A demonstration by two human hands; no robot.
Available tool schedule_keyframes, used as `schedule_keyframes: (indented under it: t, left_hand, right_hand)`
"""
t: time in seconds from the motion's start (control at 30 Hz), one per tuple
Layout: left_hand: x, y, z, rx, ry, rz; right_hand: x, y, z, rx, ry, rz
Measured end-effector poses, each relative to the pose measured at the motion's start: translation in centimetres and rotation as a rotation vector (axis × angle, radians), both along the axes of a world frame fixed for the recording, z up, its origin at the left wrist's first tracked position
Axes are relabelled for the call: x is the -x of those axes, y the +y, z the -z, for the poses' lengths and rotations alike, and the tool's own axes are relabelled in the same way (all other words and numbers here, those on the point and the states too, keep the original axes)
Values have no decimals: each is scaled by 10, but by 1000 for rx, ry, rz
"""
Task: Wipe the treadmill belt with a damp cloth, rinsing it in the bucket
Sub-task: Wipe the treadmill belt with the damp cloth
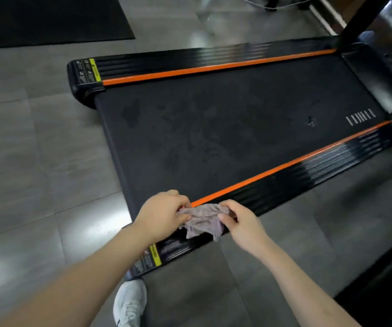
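Gripped at either end by left hand (162, 215) and right hand (244, 224), fingers curled: crumpled grey cloth (202, 221), over near side rail (308, 175), beside black belt (225, 128) with darker patches; white shoe (130, 303) on tiled floor (36, 149).

We can make out no word or number for certain. On the belt (213, 128), near its front end, there is a short row of white letters (361, 117), too blurred to read. At the belt's rear end, the far corner carries a label (91, 70): a yellow strip with a black warning triangle, and beside it a black panel of small white pictograms, none legible. At the rear of the belt's near side we see a second label (155, 254) with a yellow strip and dark print we cannot read. Just forward of it, blocks of fine print (173, 246) in white lie along the near rail (284, 185), too small to read.
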State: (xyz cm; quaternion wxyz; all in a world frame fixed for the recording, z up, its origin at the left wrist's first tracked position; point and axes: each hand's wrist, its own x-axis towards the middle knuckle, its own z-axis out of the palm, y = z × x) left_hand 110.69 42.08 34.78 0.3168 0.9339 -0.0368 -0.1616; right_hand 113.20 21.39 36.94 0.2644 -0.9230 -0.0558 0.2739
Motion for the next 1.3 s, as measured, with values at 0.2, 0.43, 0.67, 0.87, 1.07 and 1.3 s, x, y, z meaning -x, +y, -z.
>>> schedule_keyframes:
  t: [0.2,0.43,0.67,0.87,1.07,1.3]
  left_hand:
    - [-106,-58,28,93,-180,-137]
    - [-235,-145,74,118,-267,-298]
    - [-294,-225,160,-1,-19,-514]
    - [-327,-276,205,-140,-48,-481]
    - [-371,-310,257,-390,20,-524]
    - [-362,-317,290,-488,-87,-529]
  right_hand:
    - [-118,-42,18,-36,-289,69]
    - [-293,-140,32,23,-646,44]
    - [-368,-267,138,354,-377,0]
    - [-426,-269,208,479,-359,-272]
    - [-456,-264,279,421,-411,-450]
    - [-456,-270,307,357,-655,-418]
